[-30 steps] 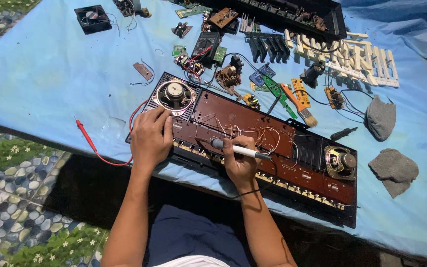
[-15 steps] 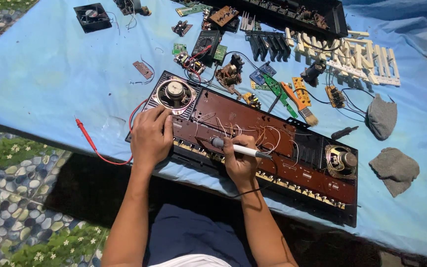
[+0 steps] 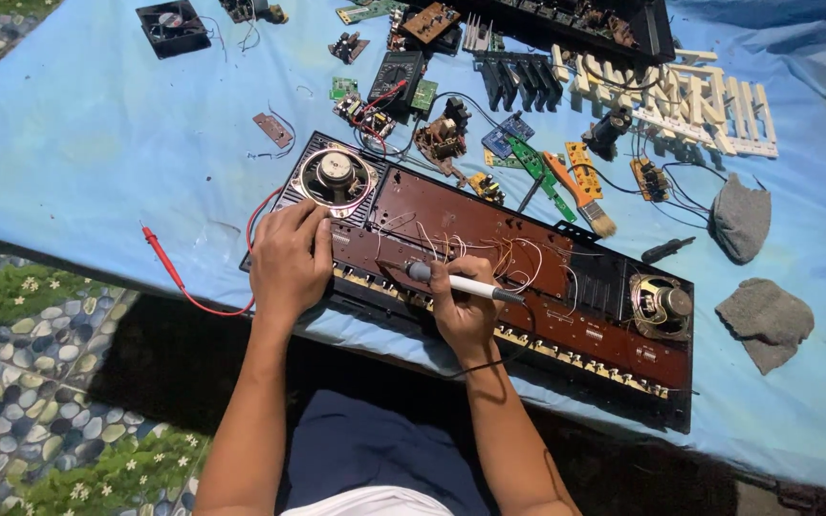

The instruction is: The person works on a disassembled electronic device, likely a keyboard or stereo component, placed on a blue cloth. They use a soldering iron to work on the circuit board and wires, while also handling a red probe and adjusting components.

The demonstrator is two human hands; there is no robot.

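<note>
Fixing an open keyboard on a blue cloth

The left hand (image 3: 289,263) lies flat on the brown board (image 3: 489,263); the right hand (image 3: 466,306) is closed around a white soldering iron (image 3: 456,283) near a round speaker (image 3: 336,177).

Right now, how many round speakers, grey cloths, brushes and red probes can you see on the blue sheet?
Round speakers: 2, one by the left hand, one at the far end
Grey cloths: 2
Brushes: 1
Red probes: 1
Total: 6
</note>
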